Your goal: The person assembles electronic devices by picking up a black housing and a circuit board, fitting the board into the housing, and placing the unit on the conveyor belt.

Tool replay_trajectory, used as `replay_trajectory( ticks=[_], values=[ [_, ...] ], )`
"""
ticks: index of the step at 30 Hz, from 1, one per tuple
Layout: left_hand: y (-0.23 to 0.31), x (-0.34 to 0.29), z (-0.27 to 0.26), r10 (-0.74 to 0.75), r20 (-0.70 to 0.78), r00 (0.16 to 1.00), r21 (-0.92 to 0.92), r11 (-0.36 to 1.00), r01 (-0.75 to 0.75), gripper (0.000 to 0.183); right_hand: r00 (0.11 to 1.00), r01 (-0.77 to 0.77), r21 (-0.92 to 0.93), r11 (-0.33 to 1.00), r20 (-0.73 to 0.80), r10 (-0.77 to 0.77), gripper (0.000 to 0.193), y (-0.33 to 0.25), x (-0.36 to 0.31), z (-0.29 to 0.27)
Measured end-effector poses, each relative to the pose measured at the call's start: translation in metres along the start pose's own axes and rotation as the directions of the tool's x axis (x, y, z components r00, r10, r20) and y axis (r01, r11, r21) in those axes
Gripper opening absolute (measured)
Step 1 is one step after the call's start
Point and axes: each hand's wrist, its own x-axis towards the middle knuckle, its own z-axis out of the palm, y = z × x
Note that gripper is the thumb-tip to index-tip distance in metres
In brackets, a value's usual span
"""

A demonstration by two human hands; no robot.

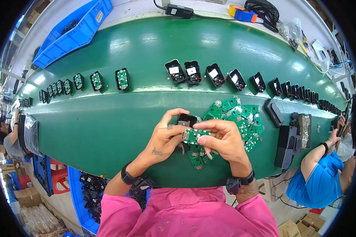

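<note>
My left hand [165, 136] is closed around a small black plastic housing [187, 119], its open side partly showing above my fingers. Between the fingers and thumb of my right hand [222, 139] is a green circuit board [194, 136], tilted just in front of the housing. The two hands are close together over the near part of the green work surface. A loose heap of green circuit boards [247, 122] lies to the right of my hands, and several more boards [195, 158] spread beneath them.
Black housings with white patches and red wires [215, 75] line the right; housings holding green boards [122, 79] line the left. A blue crate [73, 31] stands far left. At right are a black device [286, 146] and a person in blue [318, 179]. A blue bin [81, 201] sits below left.
</note>
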Motion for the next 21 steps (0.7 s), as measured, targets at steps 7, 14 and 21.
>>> replay_trajectory(
  ticks=[7, 14, 21],
  values=[
    [-0.007, 0.0, 0.001, 0.004, -0.016, 1.0, 0.02, 1.0, -0.004, 0.023, 0.993, 0.095, -0.062, 0.994, -0.058, -0.098, 0.028, 0.013, 0.003, 0.002],
    [-0.004, 0.001, 0.0, -0.113, 0.03, 0.993, -0.125, 0.985, 0.115, 0.024, 0.965, 0.241, -0.418, 0.876, 0.006, -0.263, 0.031, 0.02, 0.007, -0.005],
    [-0.004, 0.003, 0.008, -0.239, 0.049, 0.97, -0.476, 0.848, 0.233, 0.065, 0.976, 0.138, -0.249, 0.959, -0.133, -0.175, 0.045, 0.027, 0.008, -0.001]
  ],
)
